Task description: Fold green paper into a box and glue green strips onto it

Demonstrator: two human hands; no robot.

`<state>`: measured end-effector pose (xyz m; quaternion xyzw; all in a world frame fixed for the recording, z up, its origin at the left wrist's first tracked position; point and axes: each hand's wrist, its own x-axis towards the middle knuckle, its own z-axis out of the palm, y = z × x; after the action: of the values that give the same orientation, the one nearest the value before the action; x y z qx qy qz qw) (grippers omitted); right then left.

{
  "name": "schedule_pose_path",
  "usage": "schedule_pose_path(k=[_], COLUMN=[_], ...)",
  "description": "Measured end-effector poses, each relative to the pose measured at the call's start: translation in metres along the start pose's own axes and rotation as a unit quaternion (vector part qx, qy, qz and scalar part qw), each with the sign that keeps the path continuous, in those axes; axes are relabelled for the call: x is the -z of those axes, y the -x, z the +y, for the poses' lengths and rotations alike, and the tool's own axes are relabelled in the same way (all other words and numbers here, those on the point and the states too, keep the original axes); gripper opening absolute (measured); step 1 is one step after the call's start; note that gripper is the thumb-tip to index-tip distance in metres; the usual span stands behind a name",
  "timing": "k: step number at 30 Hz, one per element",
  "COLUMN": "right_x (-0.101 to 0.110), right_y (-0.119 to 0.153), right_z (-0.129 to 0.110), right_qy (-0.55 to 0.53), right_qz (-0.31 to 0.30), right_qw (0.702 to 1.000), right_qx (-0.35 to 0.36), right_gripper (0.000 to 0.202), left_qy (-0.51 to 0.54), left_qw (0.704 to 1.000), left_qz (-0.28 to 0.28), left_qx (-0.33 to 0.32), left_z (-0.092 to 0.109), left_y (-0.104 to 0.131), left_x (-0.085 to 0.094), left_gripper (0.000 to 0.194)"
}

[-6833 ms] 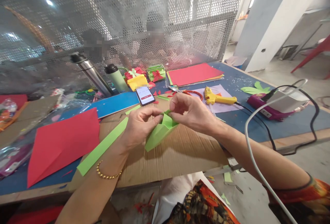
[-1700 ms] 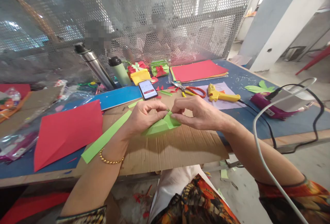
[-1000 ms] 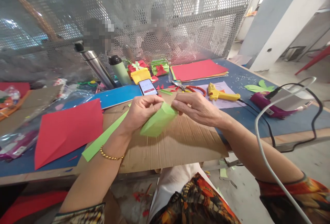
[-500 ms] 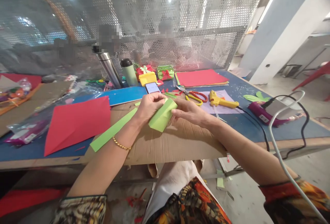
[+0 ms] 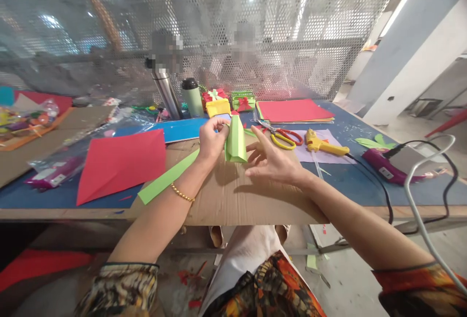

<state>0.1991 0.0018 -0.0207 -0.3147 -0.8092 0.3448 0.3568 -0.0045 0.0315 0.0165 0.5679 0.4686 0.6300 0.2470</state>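
Observation:
A folded light-green paper box (image 5: 236, 141) is held up over the brown cardboard sheet (image 5: 233, 200). My left hand (image 5: 213, 139) pinches its left side between thumb and fingers. My right hand (image 5: 272, 159) hovers just to the right of the box, fingers spread, holding nothing; whether a fingertip grazes the paper is hard to tell. A long green paper strip (image 5: 168, 176) lies on the cardboard, partly under my left forearm. Beyond my right hand rest scissors (image 5: 282, 139) with yellow and red handles. A phone, mostly hidden, lies behind my left hand.
Red paper (image 5: 122, 164) lies at left, a blue folder (image 5: 180, 130) behind it. Toward the back stand a steel flask (image 5: 168, 94), a green bottle (image 5: 192, 98) and small paper boxes (image 5: 218, 107). A yellow glue gun (image 5: 324, 146) and a purple power strip (image 5: 386, 166) with cables occupy the right.
The green paper box has been turned more upright, its folded side now facing me. My right hand has come off it and its fingers have spread. The view has shifted slightly left.

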Motion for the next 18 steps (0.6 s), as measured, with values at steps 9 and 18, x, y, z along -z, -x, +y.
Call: schedule_pose_path(k=[9, 18], right_x=[-0.016, 0.008], right_y=[0.004, -0.004], right_z=[-0.016, -0.018], right_qy=[0.253, 0.022], right_qz=[0.084, 0.152], right_qw=[0.964, 0.988], right_qx=[-0.010, 0.014], right_gripper=[0.089, 0.040], left_qy=[0.044, 0.240], left_qw=[0.993, 0.945], left_qz=[-0.078, -0.186], left_qx=[0.075, 0.118], left_z=[-0.007, 0.005], left_y=[0.008, 0.012], left_x=[-0.009, -0.005], left_gripper=[0.008, 0.041])
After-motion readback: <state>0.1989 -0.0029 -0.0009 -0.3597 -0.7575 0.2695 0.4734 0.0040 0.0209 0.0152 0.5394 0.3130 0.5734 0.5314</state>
